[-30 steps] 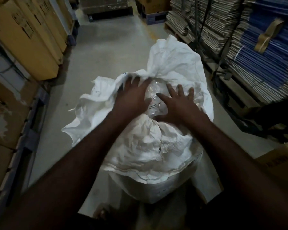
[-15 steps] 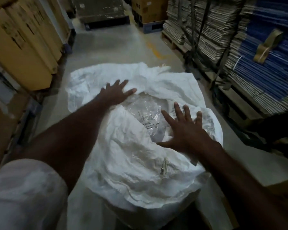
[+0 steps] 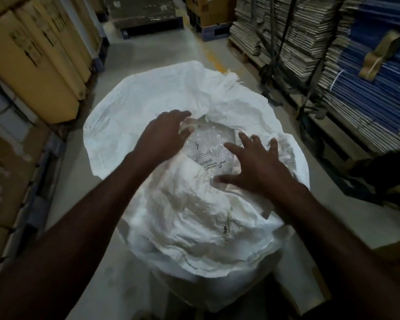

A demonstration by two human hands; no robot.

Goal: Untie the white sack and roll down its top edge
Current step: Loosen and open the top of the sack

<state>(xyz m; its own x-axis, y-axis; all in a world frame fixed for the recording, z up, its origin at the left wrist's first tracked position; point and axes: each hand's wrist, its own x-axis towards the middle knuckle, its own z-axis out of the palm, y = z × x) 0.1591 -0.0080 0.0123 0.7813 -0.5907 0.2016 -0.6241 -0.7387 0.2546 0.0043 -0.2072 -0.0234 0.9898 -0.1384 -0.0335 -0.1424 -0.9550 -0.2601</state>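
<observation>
The white sack [image 3: 189,218] stands open on the floor between pallets. The left hand [image 3: 164,135] seems to pinch the clear liner [image 3: 208,146]; the right hand [image 3: 256,167] presses flat, fingers spread. Tugging the liner could tear it.

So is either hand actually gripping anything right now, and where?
Left hand curls its fingers round the clear plastic liner at the sack's mouth. Right hand lies open, fingers spread, holding nothing.
</observation>
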